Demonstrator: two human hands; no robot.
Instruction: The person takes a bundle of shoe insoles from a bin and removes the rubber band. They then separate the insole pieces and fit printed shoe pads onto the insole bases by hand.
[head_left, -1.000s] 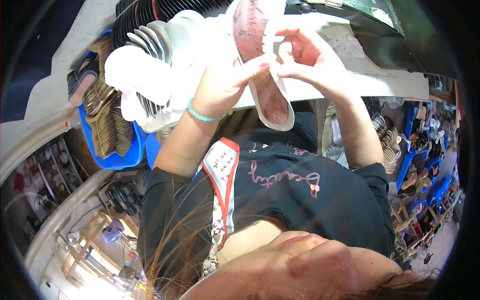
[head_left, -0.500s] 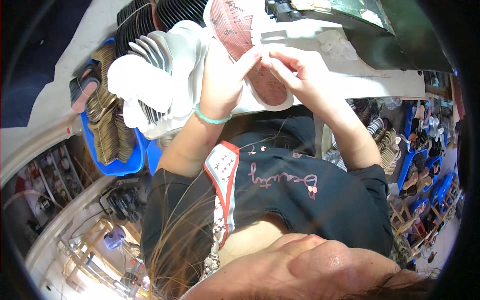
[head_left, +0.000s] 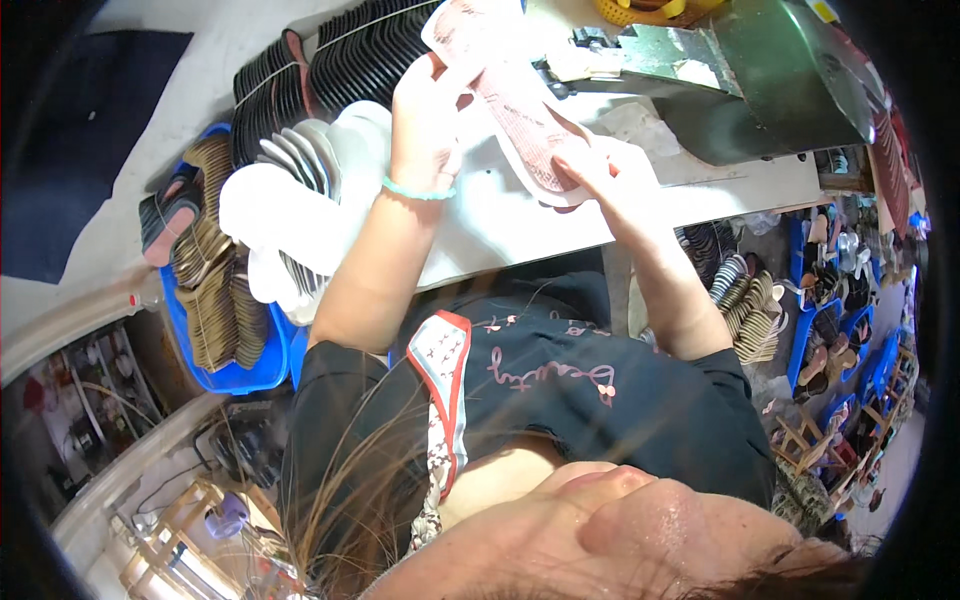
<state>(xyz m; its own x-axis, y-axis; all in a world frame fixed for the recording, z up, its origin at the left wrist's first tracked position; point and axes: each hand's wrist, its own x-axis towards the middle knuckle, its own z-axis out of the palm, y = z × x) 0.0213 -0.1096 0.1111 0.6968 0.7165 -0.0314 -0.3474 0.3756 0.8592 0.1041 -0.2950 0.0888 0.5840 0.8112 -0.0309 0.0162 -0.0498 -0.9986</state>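
Note:
Between my two hands I hold a long shoe insole (head_left: 520, 125), pinkish-red patterned with a white rim and dark pen marks, tilted above the white table. My left hand (head_left: 428, 125), a pale green bracelet at its wrist, grips the left edge near the upper end. My right hand (head_left: 610, 180) pinches the lower end, thumb on top and fingers beneath. Left of my left hand lies a heap of white insoles (head_left: 300, 195). The insole's far end is washed out by bright light.
Behind the heap stand tied rows of black insoles (head_left: 370, 55). A blue bin (head_left: 245, 378) holding brown bundles sits at the left. A green machine (head_left: 750, 90) occupies the far right of the white table (head_left: 540, 238). More blue bins (head_left: 815, 340) stand at the right.
My hands have moved apart along the insole; the right now grips its lower end. The whole view has shifted, revealing more of the green machine.

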